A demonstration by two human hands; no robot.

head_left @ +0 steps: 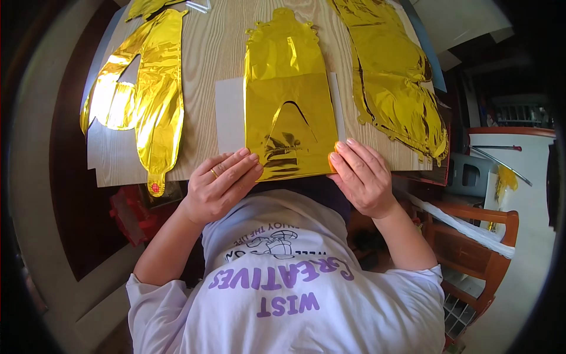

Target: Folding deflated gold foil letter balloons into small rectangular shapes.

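A flat, deflated gold foil balloon (286,94) lies lengthwise in front of me, its near end at the table's front edge. My left hand (223,180) pinches its near left corner between thumb and fingers; a ring is on one finger. At the near right corner my right hand (361,177) grips the foil the same way. The near part looks folded over, with a creased arch-shaped opening in it. Partly under the balloon, a white sheet (229,112) shows on both sides.
Another flat gold foil balloon (158,88) lies at the left, its tail over the table edge. More gold foil (392,65) lies at the right. Clear straws (199,7) are at the far left of the wooden table (206,53). A wooden chair (471,242) stands at the right.
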